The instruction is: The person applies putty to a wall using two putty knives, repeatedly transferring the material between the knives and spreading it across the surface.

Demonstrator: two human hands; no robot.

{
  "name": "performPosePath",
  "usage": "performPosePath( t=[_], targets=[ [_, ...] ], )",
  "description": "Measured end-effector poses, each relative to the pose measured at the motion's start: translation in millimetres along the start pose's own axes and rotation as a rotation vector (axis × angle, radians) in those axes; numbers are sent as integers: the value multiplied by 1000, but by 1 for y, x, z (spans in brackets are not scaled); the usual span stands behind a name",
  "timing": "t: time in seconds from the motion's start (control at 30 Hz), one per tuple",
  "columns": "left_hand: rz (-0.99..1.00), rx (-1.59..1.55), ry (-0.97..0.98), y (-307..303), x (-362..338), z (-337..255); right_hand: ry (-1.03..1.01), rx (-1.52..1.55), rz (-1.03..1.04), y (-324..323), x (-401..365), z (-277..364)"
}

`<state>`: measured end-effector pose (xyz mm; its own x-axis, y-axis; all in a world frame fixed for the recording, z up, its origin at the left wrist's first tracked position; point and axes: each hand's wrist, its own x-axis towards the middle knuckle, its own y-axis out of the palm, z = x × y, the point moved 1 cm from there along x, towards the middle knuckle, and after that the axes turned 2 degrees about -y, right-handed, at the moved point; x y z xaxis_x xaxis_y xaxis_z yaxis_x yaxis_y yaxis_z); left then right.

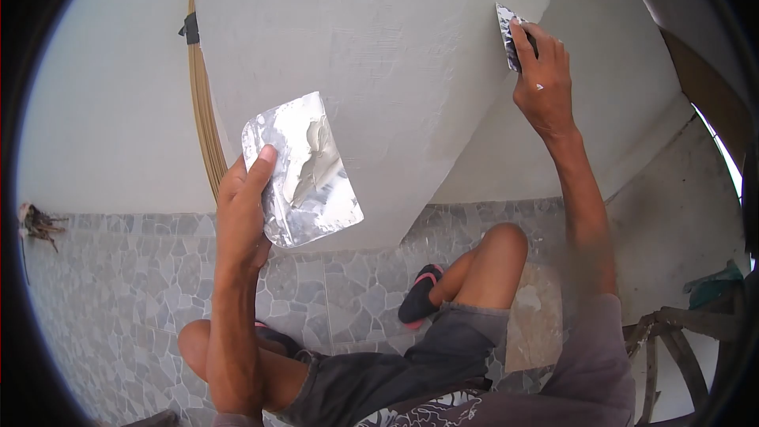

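Note:
My left hand (243,198) grips a wide metal plate (285,190) by its left edge, thumb on top. On the plate lies a lump of pale grey paste (312,162), with white smears around it. Higher up on the right, my right hand (545,75) holds a putty knife (507,32), its smeared blade against the pale wall (356,39). Damp-looking, slightly rough coating shows on the wall left of the blade. A spot of white paste is on the back of my right hand.
A bundle of thin wooden strips (204,103) bound with black tape leans on the wall at the left. Below runs a stone-patterned tile floor (118,292). A flat board (535,320) lies beside my knee; a wooden frame (684,348) stands lower right.

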<state>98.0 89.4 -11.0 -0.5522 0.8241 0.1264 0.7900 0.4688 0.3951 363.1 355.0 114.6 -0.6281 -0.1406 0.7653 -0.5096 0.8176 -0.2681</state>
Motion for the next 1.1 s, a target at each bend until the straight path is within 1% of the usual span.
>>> performPosePath(
  t=[0.07, 0.17, 0.2, 0.33, 0.4, 0.5, 0.53, 0.6, 0.73, 0.83, 0.93, 1.03, 1.1],
  targets=[
    [1, -3, 6, 0, 0, 0, 9, -3, 13, 5, -3, 0],
    [-27, 8, 2, -1, 2, 3, -41, -19, -38, 14, -11, 4],
    [-38, 15, 9, 1, 2, 4, -32, 8, -14, 17, -19, 10],
    [-27, 40, -10, 4, 1, 1, -27, 70, 30, 38, -74, 56],
    [-30, 24, 12, 5, 0, 2, -34, 100, 61, 46, -102, 79],
    [-30, -2, 28, 8, 2, 0, 23, 211, 129, 40, -124, 101],
    [-33, -13, 28, 9, 2, 0, 7, 257, 157, 34, -126, 102],
    [-3, -24, 19, 5, 2, -1, -28, 352, 213, 18, -118, 100],
    [26, -31, 9, 4, 3, -2, -11, 191, -5, -11, -56, 57],
    [-27, 1, 11, 11, 3, -2, -3, 23, -139, -17, -3, 12],
    [-19, -4, 15, 11, 2, 0, -34, -73, -179, -9, 27, -16],
    [-33, -2, 11, 10, 1, -1, -52, -46, -117, 2, 31, -15],
    [2, -17, 9, 5, 2, 0, -35, -29, -109, 9, 22, -4]
  ],
)
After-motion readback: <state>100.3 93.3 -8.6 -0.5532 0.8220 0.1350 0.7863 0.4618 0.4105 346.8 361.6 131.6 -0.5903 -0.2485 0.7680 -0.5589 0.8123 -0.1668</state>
